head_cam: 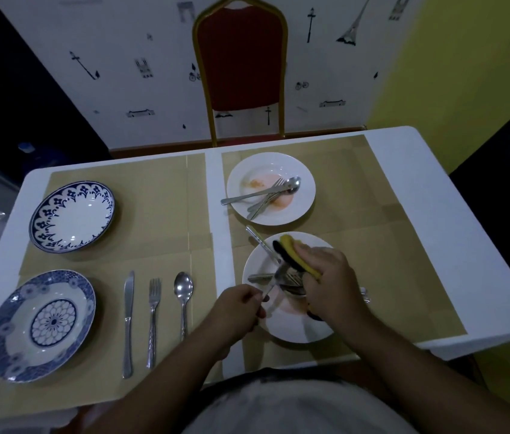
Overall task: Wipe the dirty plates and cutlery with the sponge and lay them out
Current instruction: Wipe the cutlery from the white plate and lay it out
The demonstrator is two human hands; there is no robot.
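My right hand grips a yellow and black sponge, folded over the upper end of a piece of cutlery. My left hand pinches that piece by its handle above a white plate with a pinkish smear. More cutlery lies on this plate under my hands. Farther back stands a second white plate with orange stains, a spoon and forks on it. On the left mat lie a knife, a fork and a spoon side by side.
Two blue patterned plates sit at the left, one far and one near. Tan mats cover the white table. A red chair stands behind the far edge. A loose utensil leans across the near white plate's rim.
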